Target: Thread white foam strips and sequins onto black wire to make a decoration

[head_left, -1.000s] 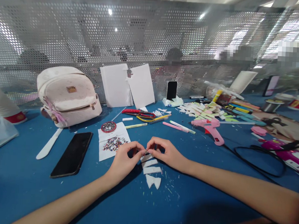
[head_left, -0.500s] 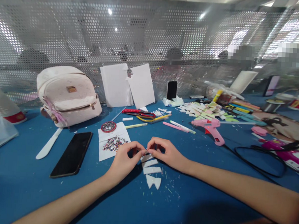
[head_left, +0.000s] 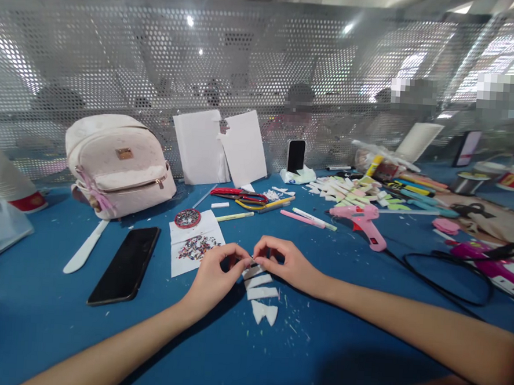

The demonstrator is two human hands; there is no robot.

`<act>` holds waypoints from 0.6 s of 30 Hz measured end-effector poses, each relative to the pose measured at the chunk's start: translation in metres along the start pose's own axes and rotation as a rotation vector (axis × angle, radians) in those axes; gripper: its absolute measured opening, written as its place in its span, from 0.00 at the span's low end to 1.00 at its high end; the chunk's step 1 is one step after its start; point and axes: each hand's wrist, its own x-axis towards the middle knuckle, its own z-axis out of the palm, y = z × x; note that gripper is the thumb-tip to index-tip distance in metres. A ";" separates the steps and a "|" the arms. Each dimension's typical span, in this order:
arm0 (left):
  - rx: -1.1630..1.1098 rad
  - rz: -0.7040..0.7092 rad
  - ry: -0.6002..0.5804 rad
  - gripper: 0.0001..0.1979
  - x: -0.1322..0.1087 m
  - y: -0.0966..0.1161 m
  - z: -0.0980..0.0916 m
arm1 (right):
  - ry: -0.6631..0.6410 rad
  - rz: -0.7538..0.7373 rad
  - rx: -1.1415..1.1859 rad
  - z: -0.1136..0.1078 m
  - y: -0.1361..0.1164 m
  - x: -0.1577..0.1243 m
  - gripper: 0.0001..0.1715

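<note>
My left hand (head_left: 218, 273) and my right hand (head_left: 288, 264) meet fingertip to fingertip over the blue table. Both are closed in a pinch. Whatever lies between the fingertips is too small and too covered to name. Just below them sit flat white strips (head_left: 262, 293), one under another, the topmost partly hidden by my fingers. A white fishtail-shaped piece (head_left: 264, 313) lies nearest to me at the end of the row. Left of my left hand is a white paper (head_left: 178, 265) with a heap of multicoloured sequins (head_left: 196, 247) and a round red-rimmed dish (head_left: 187, 218) of sequins.
A black phone (head_left: 124, 266), a white plastic knife (head_left: 84, 249) and a pale backpack (head_left: 119, 169) are on the left. Red-handled scissors (head_left: 235, 194) and markers (head_left: 302, 218) lie beyond my hands. At right are a pink glue gun (head_left: 364, 219), its black cable and a heap of cut pieces (head_left: 348, 188).
Both hands hold the same pinch in almost the same place. The whole view has shifted very slightly; no object has visibly moved on the table.
</note>
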 end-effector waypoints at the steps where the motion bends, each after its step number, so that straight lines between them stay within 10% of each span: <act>1: 0.001 0.000 0.000 0.09 0.000 0.000 0.000 | 0.001 -0.002 -0.001 0.000 0.000 0.000 0.08; 18: 0.000 0.000 0.004 0.09 0.000 0.000 0.000 | 0.004 -0.006 -0.008 0.000 -0.002 0.000 0.09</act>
